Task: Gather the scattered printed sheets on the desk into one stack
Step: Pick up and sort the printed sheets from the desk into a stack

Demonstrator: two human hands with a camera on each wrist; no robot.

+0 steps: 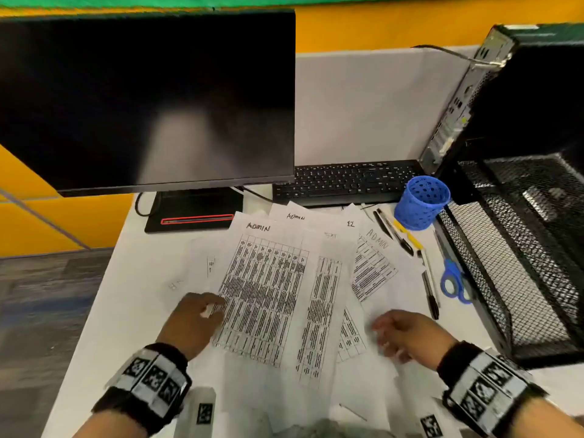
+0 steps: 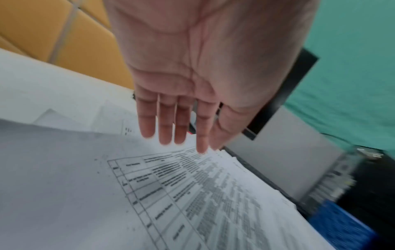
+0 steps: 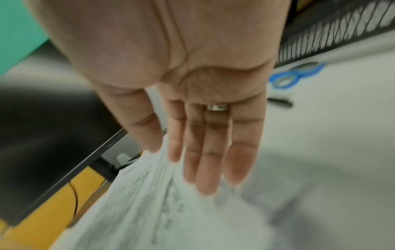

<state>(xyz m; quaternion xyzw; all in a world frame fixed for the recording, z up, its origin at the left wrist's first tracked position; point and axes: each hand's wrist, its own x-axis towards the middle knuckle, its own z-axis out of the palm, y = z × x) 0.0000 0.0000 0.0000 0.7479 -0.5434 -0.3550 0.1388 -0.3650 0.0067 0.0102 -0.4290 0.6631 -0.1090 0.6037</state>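
Note:
Several printed sheets (image 1: 268, 289) with tables lie fanned and overlapping across the white desk (image 1: 126, 295), some marked "ADMIN" by hand. One sheet (image 1: 373, 267) sticks out tilted at the right. My left hand (image 1: 202, 314) hovers over the left edge of the top sheet (image 2: 192, 194), fingers (image 2: 166, 128) straight and holding nothing. My right hand (image 1: 398, 336) is above the right side of the pile, its fingers (image 3: 209, 160) straight over the blurred sheets (image 3: 149, 194), with a ring on one finger.
A dark monitor (image 1: 145, 99) stands behind the sheets, a keyboard (image 1: 344, 181) beside it. A blue mesh pen cup (image 1: 422, 202), pens (image 1: 398, 235), blue-handled scissors (image 1: 452, 276), a black mesh tray (image 1: 521, 254) and a computer case (image 1: 521, 96) line the right side.

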